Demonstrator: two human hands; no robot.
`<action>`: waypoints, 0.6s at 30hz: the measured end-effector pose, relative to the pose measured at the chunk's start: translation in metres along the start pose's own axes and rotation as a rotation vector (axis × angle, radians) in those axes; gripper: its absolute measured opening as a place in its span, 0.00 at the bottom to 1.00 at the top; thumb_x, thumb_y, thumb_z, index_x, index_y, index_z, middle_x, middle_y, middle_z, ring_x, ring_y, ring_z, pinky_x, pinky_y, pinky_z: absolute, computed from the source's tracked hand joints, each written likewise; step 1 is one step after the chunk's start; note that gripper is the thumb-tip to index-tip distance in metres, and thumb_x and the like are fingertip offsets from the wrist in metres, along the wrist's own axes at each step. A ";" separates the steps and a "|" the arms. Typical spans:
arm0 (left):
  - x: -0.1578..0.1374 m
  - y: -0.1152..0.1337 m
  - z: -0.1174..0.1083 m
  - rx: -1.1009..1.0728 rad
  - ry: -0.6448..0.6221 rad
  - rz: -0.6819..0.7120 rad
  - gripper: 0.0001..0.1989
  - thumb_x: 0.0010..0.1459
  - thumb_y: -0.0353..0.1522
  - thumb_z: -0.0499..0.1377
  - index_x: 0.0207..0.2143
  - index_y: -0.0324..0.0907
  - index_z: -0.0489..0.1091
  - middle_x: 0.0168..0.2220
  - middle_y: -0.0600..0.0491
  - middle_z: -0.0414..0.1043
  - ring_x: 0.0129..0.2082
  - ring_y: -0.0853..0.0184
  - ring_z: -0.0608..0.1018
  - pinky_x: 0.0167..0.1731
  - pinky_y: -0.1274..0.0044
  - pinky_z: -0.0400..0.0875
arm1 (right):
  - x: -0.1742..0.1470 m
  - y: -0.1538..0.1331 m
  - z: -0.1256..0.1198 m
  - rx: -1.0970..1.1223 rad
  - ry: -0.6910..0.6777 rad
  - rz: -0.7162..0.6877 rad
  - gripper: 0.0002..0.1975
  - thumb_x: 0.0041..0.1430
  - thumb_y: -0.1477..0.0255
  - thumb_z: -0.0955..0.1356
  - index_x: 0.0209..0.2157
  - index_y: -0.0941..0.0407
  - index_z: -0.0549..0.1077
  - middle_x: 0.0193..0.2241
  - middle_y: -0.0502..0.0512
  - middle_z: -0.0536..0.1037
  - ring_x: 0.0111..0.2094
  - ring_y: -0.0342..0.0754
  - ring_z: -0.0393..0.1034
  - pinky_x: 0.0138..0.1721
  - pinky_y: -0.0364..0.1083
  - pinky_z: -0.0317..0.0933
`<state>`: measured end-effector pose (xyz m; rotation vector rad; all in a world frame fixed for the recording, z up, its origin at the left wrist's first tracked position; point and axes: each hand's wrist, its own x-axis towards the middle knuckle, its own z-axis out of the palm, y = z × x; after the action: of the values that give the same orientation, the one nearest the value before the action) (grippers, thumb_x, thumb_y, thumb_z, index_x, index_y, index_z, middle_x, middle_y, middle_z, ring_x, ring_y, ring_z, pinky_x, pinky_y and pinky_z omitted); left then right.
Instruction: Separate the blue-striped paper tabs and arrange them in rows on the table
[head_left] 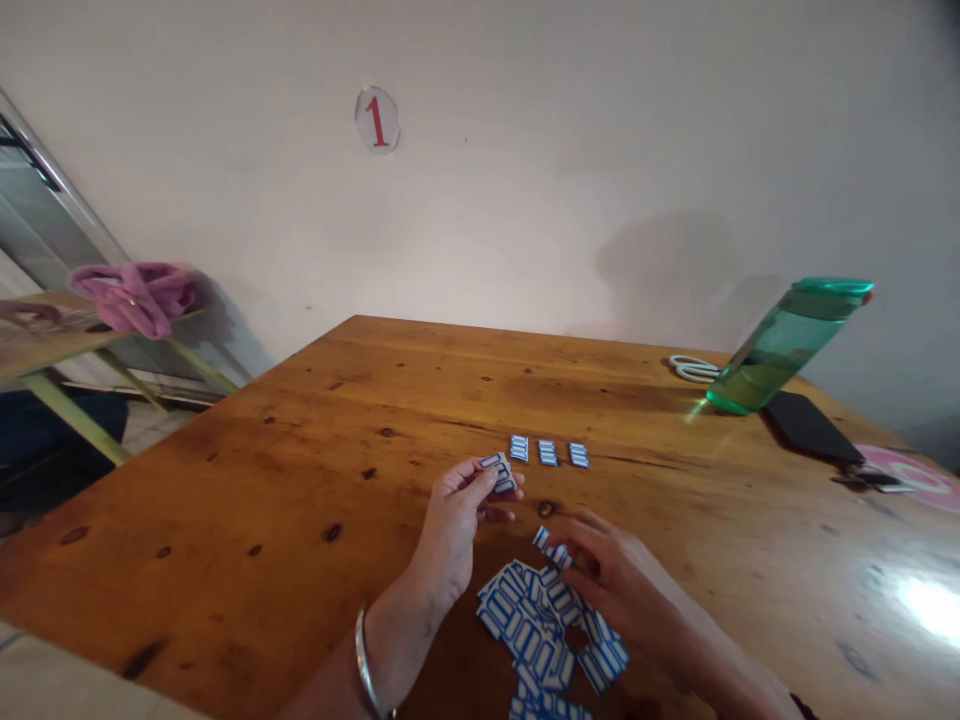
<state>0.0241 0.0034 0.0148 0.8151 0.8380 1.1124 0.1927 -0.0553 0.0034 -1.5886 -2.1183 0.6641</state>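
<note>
My left hand (457,520) pinches a small stack of blue-and-white printed cards (497,472) between thumb and fingers, held up off the table. A loose pile of similar cards (525,625) lies below, overlapping at many angles. Over the pile's upper right edge, my right hand (611,565) has its thumb and index finger closed around a blue-and-white card (553,548); its fingers partly cover it. Beyond my hands lie three card pieces in a row: a left one (519,448), a middle one (547,453) and a right one (578,455), spaced apart.
The wooden table (225,470) reaches to the wall. On its right stand a green bottle (787,345), a white cable (691,369), a dark phone-like slab (810,427), keys (870,482) and a pink round mat (919,475). A pink cloth item (139,295) sits on another table.
</note>
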 end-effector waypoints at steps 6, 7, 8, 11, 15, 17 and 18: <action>-0.002 -0.001 0.003 0.024 -0.001 -0.049 0.11 0.47 0.34 0.60 0.32 0.34 0.68 0.32 0.44 0.76 0.28 0.65 0.77 0.23 0.79 0.69 | -0.003 -0.004 -0.001 -0.064 -0.189 -0.052 0.15 0.46 0.82 0.64 0.37 0.54 0.70 0.36 0.53 0.69 0.36 0.47 0.66 0.35 0.43 0.57; -0.002 -0.001 0.003 0.029 -0.002 -0.057 0.11 0.47 0.33 0.60 0.32 0.34 0.68 0.32 0.44 0.76 0.28 0.65 0.77 0.23 0.79 0.69 | -0.002 -0.004 0.000 -0.073 -0.183 -0.049 0.15 0.45 0.82 0.64 0.36 0.54 0.70 0.36 0.53 0.69 0.36 0.47 0.66 0.34 0.43 0.57; -0.002 -0.001 0.003 0.034 -0.005 -0.066 0.11 0.47 0.33 0.60 0.32 0.34 0.69 0.32 0.44 0.76 0.28 0.65 0.77 0.24 0.78 0.70 | -0.002 -0.004 0.000 -0.080 -0.169 -0.050 0.14 0.44 0.83 0.64 0.34 0.55 0.69 0.35 0.53 0.69 0.35 0.47 0.66 0.33 0.43 0.57; -0.002 -0.002 0.004 0.052 -0.015 -0.083 0.10 0.47 0.32 0.59 0.32 0.34 0.69 0.32 0.44 0.76 0.28 0.64 0.77 0.24 0.78 0.70 | -0.001 -0.002 0.002 -0.064 -0.108 -0.065 0.10 0.44 0.83 0.64 0.29 0.57 0.69 0.31 0.52 0.69 0.30 0.45 0.65 0.29 0.42 0.55; -0.003 -0.002 0.007 0.088 -0.007 -0.075 0.09 0.46 0.32 0.59 0.29 0.35 0.70 0.30 0.45 0.76 0.27 0.65 0.77 0.23 0.79 0.70 | -0.002 -0.006 -0.006 0.124 -0.049 -0.035 0.05 0.48 0.79 0.64 0.22 0.57 0.68 0.25 0.50 0.67 0.25 0.42 0.63 0.25 0.41 0.54; -0.003 -0.003 0.008 0.101 -0.001 -0.067 0.09 0.44 0.32 0.60 0.28 0.35 0.70 0.29 0.45 0.76 0.27 0.64 0.77 0.23 0.79 0.69 | -0.004 -0.011 -0.011 0.306 -0.014 0.039 0.06 0.50 0.73 0.65 0.22 0.57 0.68 0.21 0.49 0.67 0.22 0.42 0.61 0.23 0.40 0.53; -0.003 -0.003 0.008 0.104 0.002 -0.064 0.09 0.44 0.32 0.60 0.28 0.35 0.70 0.29 0.45 0.76 0.27 0.64 0.77 0.23 0.78 0.69 | -0.004 -0.013 -0.014 0.412 0.022 0.089 0.07 0.51 0.70 0.65 0.22 0.57 0.68 0.20 0.48 0.66 0.21 0.42 0.60 0.22 0.40 0.52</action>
<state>0.0322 -0.0015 0.0164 0.8676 0.9234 1.0195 0.1918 -0.0610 0.0222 -1.4536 -1.7576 1.0304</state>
